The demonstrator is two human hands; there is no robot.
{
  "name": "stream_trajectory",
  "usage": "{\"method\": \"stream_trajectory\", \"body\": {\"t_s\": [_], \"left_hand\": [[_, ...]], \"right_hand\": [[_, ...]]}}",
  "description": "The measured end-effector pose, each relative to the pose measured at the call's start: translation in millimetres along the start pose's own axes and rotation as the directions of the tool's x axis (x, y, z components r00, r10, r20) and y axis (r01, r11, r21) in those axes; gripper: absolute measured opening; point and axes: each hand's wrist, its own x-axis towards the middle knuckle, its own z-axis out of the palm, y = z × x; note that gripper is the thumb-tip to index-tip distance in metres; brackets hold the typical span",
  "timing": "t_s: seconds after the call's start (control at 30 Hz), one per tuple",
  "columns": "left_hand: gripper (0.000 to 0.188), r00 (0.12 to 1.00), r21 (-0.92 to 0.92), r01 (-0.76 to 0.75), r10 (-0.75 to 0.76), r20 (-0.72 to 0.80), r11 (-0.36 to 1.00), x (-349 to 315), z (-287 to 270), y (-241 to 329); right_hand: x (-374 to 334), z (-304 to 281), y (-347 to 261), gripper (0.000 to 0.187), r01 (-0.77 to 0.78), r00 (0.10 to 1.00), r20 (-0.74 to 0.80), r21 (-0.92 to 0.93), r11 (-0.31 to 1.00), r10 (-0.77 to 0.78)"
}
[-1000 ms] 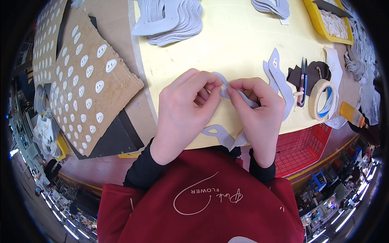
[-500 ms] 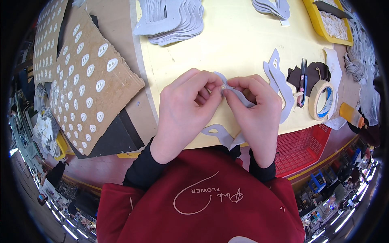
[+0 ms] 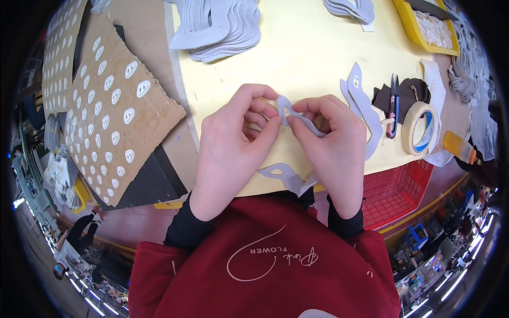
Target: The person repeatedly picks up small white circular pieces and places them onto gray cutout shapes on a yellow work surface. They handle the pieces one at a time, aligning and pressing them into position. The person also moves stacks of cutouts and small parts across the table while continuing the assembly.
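Note:
Both hands hold a small grey cut piece (image 3: 283,101) of sheet material over the pale yellow tabletop. My left hand (image 3: 233,151) pinches its left edge between thumb and forefinger, the other fingers curled. The thumb and forefinger of my right hand (image 3: 336,146) grip the strip on its other side. A little opening with a whitish bit in it shows between the fingertips; what that bit is cannot be made out. Below my hands lies another grey cut piece (image 3: 286,174) with an eye-shaped hole. Right of my right hand rest overlapping wavy grey pieces (image 3: 366,108).
Brown cardboard (image 3: 130,153) dotted with white oval parts lies left. Grey stacks (image 3: 233,37) sit at the back. On the right are thread snips (image 3: 393,106), dark scraps (image 3: 382,98), a tape roll (image 3: 409,130), a yellow bin (image 3: 419,42), an orange-yellow bottle (image 3: 458,147) and a red basket (image 3: 389,199).
My left hand has shifted slightly left, and the fingertips of both hands have parted a little. More of the held piece and its opening shows now. The whole view has shifted slightly.

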Motion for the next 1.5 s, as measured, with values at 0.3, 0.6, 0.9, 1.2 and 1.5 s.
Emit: {"method": "stream_trajectory", "body": {"t_s": [0.3,0.6,0.9,1.2,1.5], "left_hand": [[0.026,0.999,0.058,0.005,-0.003,-0.044,0.998,0.3,4.7,3.8],[0.029,0.997,0.110,0.025,-0.018,-0.070,0.994,1.5,9.0,7.8],[0.028,0.998,0.108,0.053,-0.047,-0.051,0.993,2.0,5.9,8.1],[0.030,0.996,0.125,0.068,-0.060,-0.070,0.990,2.7,4.7,10.1],[0.034,0.995,0.143,0.051,-0.039,-0.087,0.988,4.1,8.7,8.1]], "right_hand": [[-0.2,0.4,1.1,0.011,0.016,1.000,-0.011,0.034,0.999,-0.015],[0.7,-0.2,1.9,0.010,0.021,1.000,0.000,0.004,1.000,-0.021],[0.8,-0.7,2.6,0.010,0.016,1.000,0.014,-0.006,1.000,-0.016],[1.2,-1.7,2.1,0.010,-0.004,1.000,0.031,-0.005,1.000,0.004],[1.4,-1.1,3.1,0.011,0.012,1.000,0.021,0.002,1.000,-0.012]]}}
